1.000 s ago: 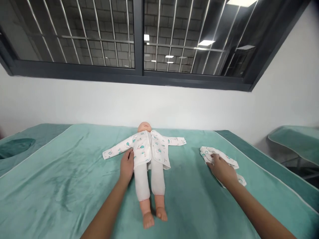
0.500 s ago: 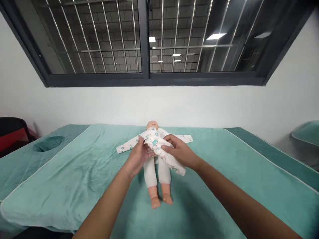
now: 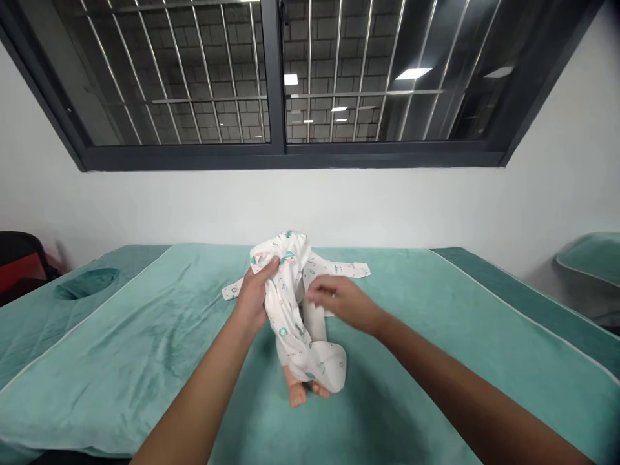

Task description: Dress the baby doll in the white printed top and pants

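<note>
A baby doll lies on its back on a teal padded table (image 3: 159, 336); only its bare feet (image 3: 303, 391) and the spread sleeves of its printed white jacket (image 3: 343, 268) show. My left hand (image 3: 254, 294) is closed on the top of a pair of printed white baby trousers (image 3: 295, 323), holding them up over the doll so the legs hang down to its feet. Just right of the hanging cloth is my right hand (image 3: 341, 300), fingers curled and blurred by motion; whether it touches the trousers is unclear.
A white wall and a barred dark window rise behind the table. A face hole (image 3: 87, 282) is sunk in the table's left end. A second teal table (image 3: 591, 258) stands at the far right, and a red and black object (image 3: 19, 258) at the far left.
My right hand picked the trousers up from the table's right side and brought them over the doll. My left hand left the jacket, took the trousers' top and lifted them.
</note>
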A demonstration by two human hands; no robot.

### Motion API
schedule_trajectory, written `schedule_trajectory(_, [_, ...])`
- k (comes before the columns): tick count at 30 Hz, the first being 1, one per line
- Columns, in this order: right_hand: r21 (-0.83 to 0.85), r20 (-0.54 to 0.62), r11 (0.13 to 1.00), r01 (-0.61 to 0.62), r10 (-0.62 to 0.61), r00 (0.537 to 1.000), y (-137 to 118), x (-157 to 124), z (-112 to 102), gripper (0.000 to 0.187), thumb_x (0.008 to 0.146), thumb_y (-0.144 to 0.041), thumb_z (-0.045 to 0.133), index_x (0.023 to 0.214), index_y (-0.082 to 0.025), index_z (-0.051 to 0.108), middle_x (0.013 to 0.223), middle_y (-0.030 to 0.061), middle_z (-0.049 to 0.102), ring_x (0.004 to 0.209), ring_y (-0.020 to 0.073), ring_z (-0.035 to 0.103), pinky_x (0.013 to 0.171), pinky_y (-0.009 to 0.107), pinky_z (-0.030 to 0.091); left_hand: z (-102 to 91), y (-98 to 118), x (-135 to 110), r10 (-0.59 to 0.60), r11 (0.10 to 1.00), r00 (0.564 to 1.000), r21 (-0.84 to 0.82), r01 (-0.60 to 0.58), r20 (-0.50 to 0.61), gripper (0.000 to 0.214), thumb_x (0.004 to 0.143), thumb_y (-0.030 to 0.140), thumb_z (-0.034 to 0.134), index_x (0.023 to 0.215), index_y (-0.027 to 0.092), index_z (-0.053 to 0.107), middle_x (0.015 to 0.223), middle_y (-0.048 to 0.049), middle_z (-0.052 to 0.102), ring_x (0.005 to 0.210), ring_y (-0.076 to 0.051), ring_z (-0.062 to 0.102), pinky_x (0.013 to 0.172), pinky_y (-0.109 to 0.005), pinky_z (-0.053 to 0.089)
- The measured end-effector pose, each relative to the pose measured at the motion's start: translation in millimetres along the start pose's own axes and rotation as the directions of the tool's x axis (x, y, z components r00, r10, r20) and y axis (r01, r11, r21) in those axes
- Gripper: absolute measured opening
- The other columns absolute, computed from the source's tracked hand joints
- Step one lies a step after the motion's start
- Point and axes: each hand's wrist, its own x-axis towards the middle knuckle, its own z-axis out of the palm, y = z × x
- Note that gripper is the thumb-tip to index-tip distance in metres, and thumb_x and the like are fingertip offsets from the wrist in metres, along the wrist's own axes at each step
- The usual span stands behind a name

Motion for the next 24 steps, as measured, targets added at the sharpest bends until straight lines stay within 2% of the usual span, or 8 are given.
schedule_trajectory(2, [-0.011, -0.292, 0.998, 0.056, -0.057, 0.955, -8.6, 11.0, -11.7, 0.025, 0.085, -0.042, 0.062, 0.101, -0.023, 0.061, 0.105, 0.0007, 0.061, 0.094, 0.0144, 0.056, 0.080, 0.026, 0.044, 3.2, 2.6, -6.9, -0.040, 0.997, 0.998, 0.066, 0.036, 0.055, 0.045, 0.070, 0.030, 0.078, 0.111, 0.014, 0.067, 0.102, -0.0106, 0.074, 0.092, -0.028, 0.070, 0.088, -0.038, 0.054])
schedule_trajectory(4, [-0.061, -0.362, 0.990, 0.125, -0.139, 0.922, -16.9, 22.5, -21.5, 0.035, 0.081, -0.038, 0.067, 0.113, -0.027, 0.057, 0.121, 0.0010, 0.055, 0.106, 0.0150, 0.053, 0.086, 0.027, 0.043, 7.0, 5.0, -13.7, -0.105, 0.984, 0.988, 0.154, 0.087, 0.114, 0.047, 0.068, 0.031, 0.080, 0.109, 0.013, 0.068, 0.100, -0.0117, 0.074, 0.089, -0.029, 0.070, 0.084, -0.038, 0.054])
schedule_trajectory(7, [-0.131, -0.187, 0.975, 0.182, -0.205, 0.961, -26.9, 35.4, -31.8, 0.021, 0.080, -0.032, 0.068, 0.098, -0.024, 0.063, 0.107, -0.0004, 0.059, 0.098, 0.0142, 0.053, 0.085, 0.027, 0.042, 11.0, 9.0, -19.7, -0.140, 0.964, 0.980, 0.245, 0.102, 0.143, 0.049, 0.065, 0.033, 0.081, 0.107, 0.012, 0.069, 0.095, -0.0113, 0.074, 0.086, -0.029, 0.070, 0.080, -0.037, 0.053])
schedule_trajectory(11, [-0.040, 0.029, 0.993, 0.108, -0.107, 0.994, -33.7, 36.2, -38.4, 0.023, 0.076, -0.037, 0.071, 0.079, -0.018, 0.059, 0.081, -0.0026, 0.056, 0.075, 0.0109, 0.050, 0.068, 0.023, 0.039, 10.1, 18.2, -16.9, 0.065, 0.979, 0.996, 0.187, -0.075, 0.058, 0.042, 0.067, 0.030, 0.078, 0.106, 0.015, 0.068, 0.092, -0.0060, 0.073, 0.080, -0.021, 0.069, 0.074, -0.029, 0.052])
schedule_trajectory(16, [0.253, 0.365, 0.967, -0.034, -0.063, 0.929, -36.7, 25.2, -35.2, 0.030, 0.073, -0.041, 0.074, 0.078, -0.015, 0.061, 0.075, -0.0014, 0.055, 0.070, 0.0112, 0.052, 0.063, 0.022, 0.040, 9.4, 29.8, -11.1, 0.174, 0.982, 0.984, 0.078, -0.172, -0.021, 0.021, 0.067, 0.022, 0.073, 0.086, 0.017, 0.065, 0.073, 0.0011, 0.067, 0.067, -0.015, 0.064, 0.065, -0.023, 0.050])
schedule_trajectory(18, [0.445, 0.251, 0.894, -0.051, -0.070, 0.965, -37.3, 27.8, -33.3, 0.031, 0.073, -0.042, 0.074, 0.081, -0.015, 0.060, 0.077, -0.0003, 0.057, 0.070, 0.0117, 0.054, 0.064, 0.023, 0.043, 10.1, 33.5, -12.4, 0.112, 0.992, 0.994, 0.048, -0.113, 0.016, 0.025, 0.070, 0.027, 0.073, 0.091, 0.017, 0.066, 0.072, 0.0002, 0.067, 0.070, -0.017, 0.066, 0.067, -0.026, 0.053])
schedule_trajectory(21, [0.656, -0.096, 0.753, 0.050, 0.018, 0.995, -40.0, 40.2, -34.0, 0.036, 0.075, -0.048, 0.072, 0.084, -0.018, 0.053, 0.079, 0.0006, 0.056, 0.070, 0.0121, 0.055, 0.064, 0.023, 0.046, 10.9, 45.1, -16.7, -0.019, 0.993, 0.990, 0.119, 0.002, 0.140, 0.041, 0.071, 0.044, 0.074, 0.099, 0.014, 0.068, 0.079, -0.0071, 0.070, 0.082, -0.027, 0.069, 0.069, -0.033, 0.056])
schedule_trajectory(24, [0.654, -0.193, 0.749, 0.104, 0.033, 0.981, -46.7, 53.1, -34.7, 0.041, 0.077, -0.055, 0.068, 0.078, -0.020, 0.046, 0.071, -0.0016, 0.050, 0.064, 0.0111, 0.051, 0.059, 0.023, 0.045, 16.0, 64.9, -19.5, -0.240, 0.926, 0.914, 0.359, 0.115, 0.327, 0.044, 0.062, 0.035, 0.082, 0.100, 0.014, 0.071, 0.084, -0.0096, 0.072, 0.087, -0.033, 0.069, 0.069, -0.036, 0.056])
